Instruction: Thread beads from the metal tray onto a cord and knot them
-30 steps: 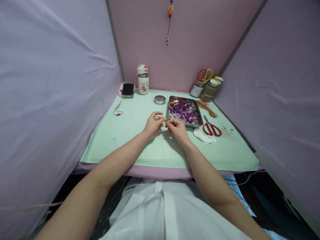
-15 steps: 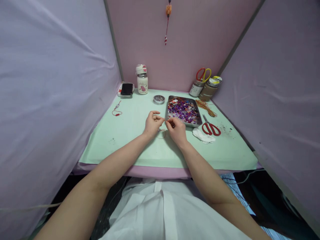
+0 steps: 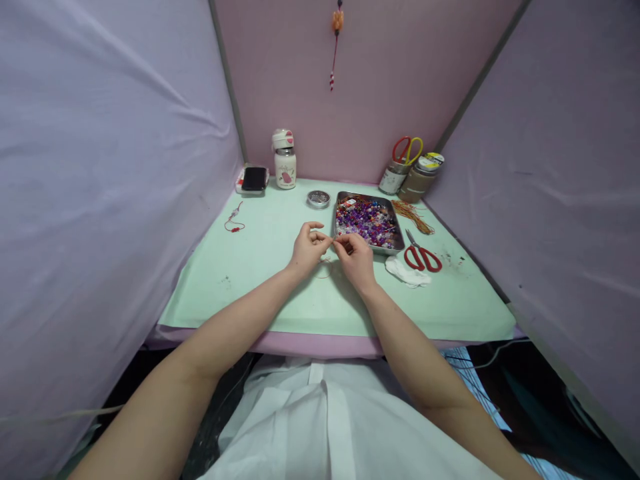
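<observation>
My left hand (image 3: 307, 249) and my right hand (image 3: 356, 256) meet fingertip to fingertip over the green mat (image 3: 280, 287), just left of a metal tray (image 3: 341, 200) full of purple, red and white beads. Both pinch a thin thread; its loop (image 3: 325, 270) hangs down onto the mat between the hands. What sits at the fingertips is too small to make out.
Red scissors (image 3: 423, 255) and a white tissue (image 3: 406, 272) lie right of the tray. Orange cords (image 3: 413, 215), two jars (image 3: 411, 175) with scissors, a round tin (image 3: 319, 198), a white bottle (image 3: 284, 159), a phone (image 3: 254, 179) and a small red charm (image 3: 234, 220) ring the mat. Fabric walls enclose the desk.
The hands have stayed together, shifting only slightly; the fingertips have drawn closer again after parting a little. The view has dropped a touch.
</observation>
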A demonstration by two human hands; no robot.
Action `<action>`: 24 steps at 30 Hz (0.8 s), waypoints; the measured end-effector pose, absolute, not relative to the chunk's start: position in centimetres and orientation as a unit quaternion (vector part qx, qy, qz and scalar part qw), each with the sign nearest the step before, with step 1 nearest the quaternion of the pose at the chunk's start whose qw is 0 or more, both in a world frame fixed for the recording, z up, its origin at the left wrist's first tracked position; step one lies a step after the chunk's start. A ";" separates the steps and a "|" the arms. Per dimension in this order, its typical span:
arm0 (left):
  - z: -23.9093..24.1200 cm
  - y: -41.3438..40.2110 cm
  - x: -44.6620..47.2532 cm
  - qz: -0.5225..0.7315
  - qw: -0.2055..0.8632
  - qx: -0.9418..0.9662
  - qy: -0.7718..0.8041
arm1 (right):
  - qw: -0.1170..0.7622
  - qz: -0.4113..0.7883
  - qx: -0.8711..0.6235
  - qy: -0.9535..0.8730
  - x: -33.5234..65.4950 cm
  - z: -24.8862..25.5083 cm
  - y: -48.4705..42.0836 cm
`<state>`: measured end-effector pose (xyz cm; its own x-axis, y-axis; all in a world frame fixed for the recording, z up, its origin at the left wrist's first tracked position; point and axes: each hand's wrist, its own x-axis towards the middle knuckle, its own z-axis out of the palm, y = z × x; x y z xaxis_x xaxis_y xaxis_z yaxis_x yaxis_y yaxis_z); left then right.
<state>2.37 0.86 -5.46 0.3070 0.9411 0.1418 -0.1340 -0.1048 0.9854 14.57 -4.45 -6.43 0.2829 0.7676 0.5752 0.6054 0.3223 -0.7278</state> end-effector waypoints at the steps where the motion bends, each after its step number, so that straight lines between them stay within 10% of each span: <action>1: -5.5 0.9 2.4 0.471 0.575 0.571 0.348 | 0.566 0.092 -0.577 -0.581 14.6 -6.5 -4.4; 24: -5.2 1.2 2.4 0.477 0.668 0.472 0.320 | 0.652 0.420 -0.504 -0.380 14.9 -6.6 -3.7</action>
<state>2.42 1.24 -5.24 0.3398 0.9402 0.0227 -0.3349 0.0985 0.9371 14.85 -3.72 -6.58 0.3594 0.9304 0.0719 -0.1648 0.1392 -0.9765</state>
